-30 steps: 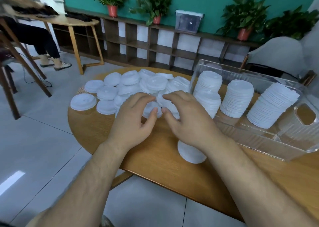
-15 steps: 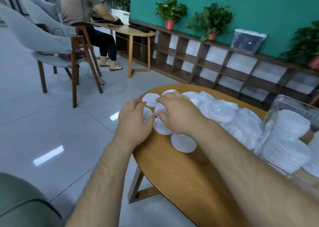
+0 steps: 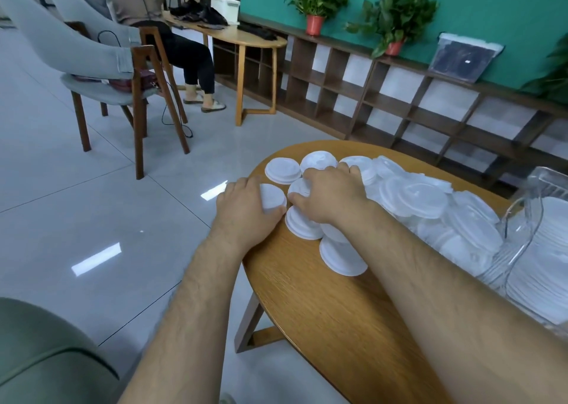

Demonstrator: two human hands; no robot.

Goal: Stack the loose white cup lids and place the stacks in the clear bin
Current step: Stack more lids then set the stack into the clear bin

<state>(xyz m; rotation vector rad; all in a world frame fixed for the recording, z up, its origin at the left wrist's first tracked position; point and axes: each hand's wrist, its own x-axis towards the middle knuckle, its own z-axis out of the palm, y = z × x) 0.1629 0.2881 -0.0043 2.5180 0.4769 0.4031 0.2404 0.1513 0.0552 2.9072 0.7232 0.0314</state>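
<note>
Loose white cup lids (image 3: 415, 194) lie spread over the far side of a round wooden table (image 3: 332, 311). My left hand (image 3: 246, 210) holds one white lid (image 3: 272, 197) at the table's left edge, thumb under it. My right hand (image 3: 332, 191) rests curled over lids beside it, its fingers on a lid (image 3: 299, 187). A short stack of lids (image 3: 341, 256) stands on the table just below my right wrist. The clear bin (image 3: 522, 237) at the right edge holds stacks of lids (image 3: 547, 265).
A grey chair with wooden legs (image 3: 101, 74) stands on the tiled floor to the left. A seated person (image 3: 172, 35) is at another wooden table (image 3: 239, 38) behind it. Low shelves with potted plants (image 3: 316, 1) line the green wall.
My view has swung left, so the bin now sits at the right edge. Both hands moved from the middle of the lid pile to its left end; my left hand took up a lid.
</note>
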